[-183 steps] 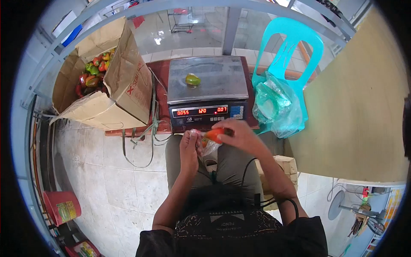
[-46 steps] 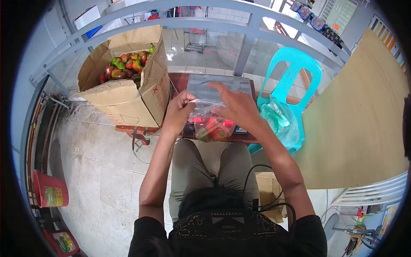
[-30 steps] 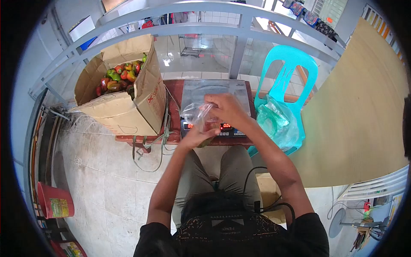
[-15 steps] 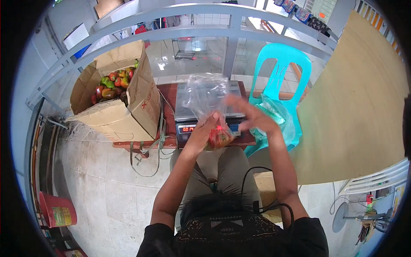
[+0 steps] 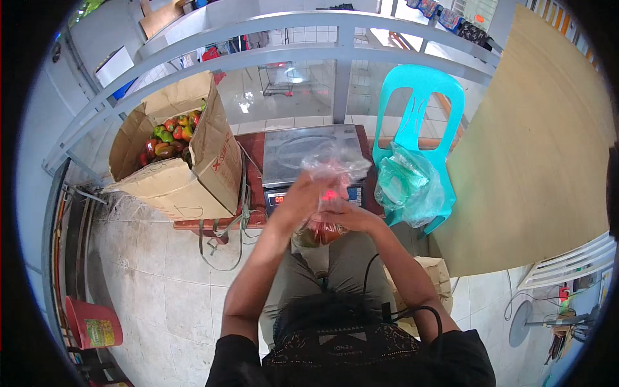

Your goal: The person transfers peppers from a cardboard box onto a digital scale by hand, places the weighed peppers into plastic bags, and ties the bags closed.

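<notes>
A clear plastic bag (image 5: pixel 320 235) with red and greenish peppers in its bottom hangs over my lap, in front of the weighing scale (image 5: pixel 309 145). My left hand (image 5: pixel 300 198) is closed on the upper part of the bag. Lower down, my right hand (image 5: pixel 345 217) is wrapped round the bag just above the peppers. The bag's loose top spreads over the front of the scale's metal plate. Red digits glow on the scale's display, partly covered by my left hand and the bag.
A cardboard box (image 5: pixel 193 184) of red and green peppers (image 5: pixel 169 137) stands left on the reddish bench (image 5: pixel 251 151). Right of the scale, a turquoise chair (image 5: pixel 449 138) bears a bundle of plastic bags (image 5: pixel 406 180). A grey railing (image 5: pixel 258 58) runs behind; a plywood sheet (image 5: pixel 522 174) stands right.
My right hand has come in from the right to grip the bag's neck. My left hand has shifted up on the bag, whose upright top is now gathered lower.
</notes>
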